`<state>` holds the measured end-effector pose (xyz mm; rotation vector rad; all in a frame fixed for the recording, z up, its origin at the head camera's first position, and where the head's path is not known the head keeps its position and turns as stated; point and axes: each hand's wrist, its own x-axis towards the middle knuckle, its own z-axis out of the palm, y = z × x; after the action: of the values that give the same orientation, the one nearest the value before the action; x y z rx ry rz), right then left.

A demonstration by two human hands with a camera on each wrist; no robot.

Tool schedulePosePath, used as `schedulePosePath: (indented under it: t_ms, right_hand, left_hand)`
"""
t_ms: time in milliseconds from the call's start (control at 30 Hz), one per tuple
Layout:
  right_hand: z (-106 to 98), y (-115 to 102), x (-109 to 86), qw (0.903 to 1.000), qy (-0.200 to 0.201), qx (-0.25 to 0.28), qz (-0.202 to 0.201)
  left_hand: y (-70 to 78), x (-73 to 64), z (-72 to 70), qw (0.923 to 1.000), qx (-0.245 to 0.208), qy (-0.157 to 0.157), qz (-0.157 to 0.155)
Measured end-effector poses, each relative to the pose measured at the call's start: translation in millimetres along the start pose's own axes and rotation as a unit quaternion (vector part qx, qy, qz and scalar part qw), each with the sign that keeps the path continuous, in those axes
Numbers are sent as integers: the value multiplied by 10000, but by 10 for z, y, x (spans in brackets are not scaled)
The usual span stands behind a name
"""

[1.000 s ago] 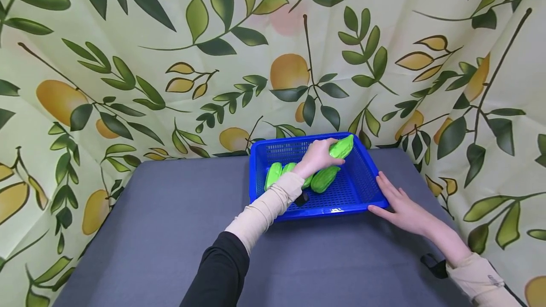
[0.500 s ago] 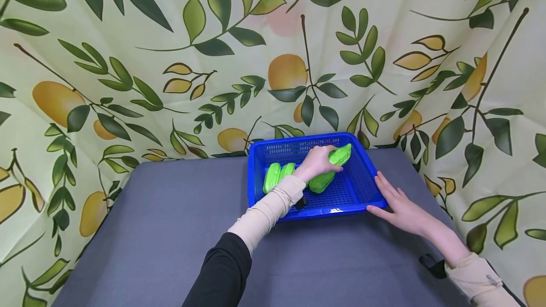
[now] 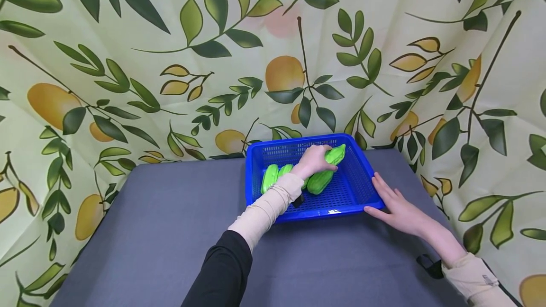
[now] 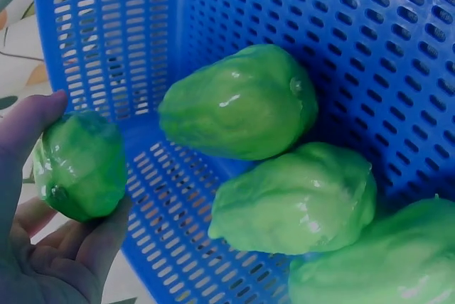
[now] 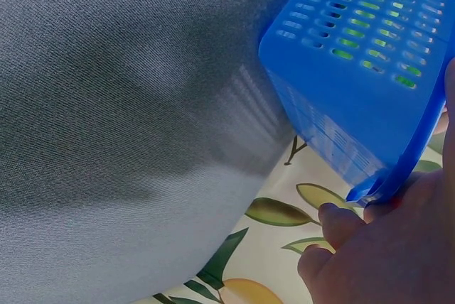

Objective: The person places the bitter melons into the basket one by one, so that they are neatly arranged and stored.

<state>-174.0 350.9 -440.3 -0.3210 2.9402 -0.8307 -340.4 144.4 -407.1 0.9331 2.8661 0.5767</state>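
Observation:
Near the right side of a blue plastic basket (image 3: 332, 212), my left hand (image 3: 314, 159) grips a glossy green, ridged gourd (image 3: 335, 155) between thumb and fingers. In the left wrist view this held gourd (image 4: 82, 165) appears end-on, above the basket floor. Beside it in the basket lies a darker green gourd (image 3: 319, 182). Farther left are two lighter green gourds (image 3: 269, 177), and my left wrist partly hides others. My right hand (image 3: 398, 207) rests against the basket's right front corner, its fingers along the outer side and its thumb at the front rim.
The basket stands on a grey cloth-covered table (image 3: 183, 231), near its back edge. A fabric backdrop (image 3: 256, 37) printed with leaves and orange fruit rises behind and at both sides. A black strap (image 3: 430, 266) hangs by the right wrist.
The left hand has lowered the gourd from about the rim's height into the basket, towards the darker gourd. The right hand keeps its place on the corner.

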Motion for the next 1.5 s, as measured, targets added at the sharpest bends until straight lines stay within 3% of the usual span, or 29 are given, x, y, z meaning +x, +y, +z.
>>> schedulePosePath:
  t_ms: [300,700,1067,1367,1500]
  right_hand:
    - [0,-4,-2,10000,-41,25,39]
    - [-11,-34,-3,10000,-47,78,-15]
    - [-20,-15,-5,9998,-112,127,63]
    - [-18,-13,0,9998,-130,145,89]
    - [-20,-14,3,9998,-127,146,88]
  left_hand:
    - [62,-11,33,9999,-17,-125,36]
    - [41,3,104,9985,507,-205,47]
    - [98,62,205,9984,517,-205,52]
    - [145,31,221,9985,512,-201,62]
    - [179,1,205,9987,358,-339,96]
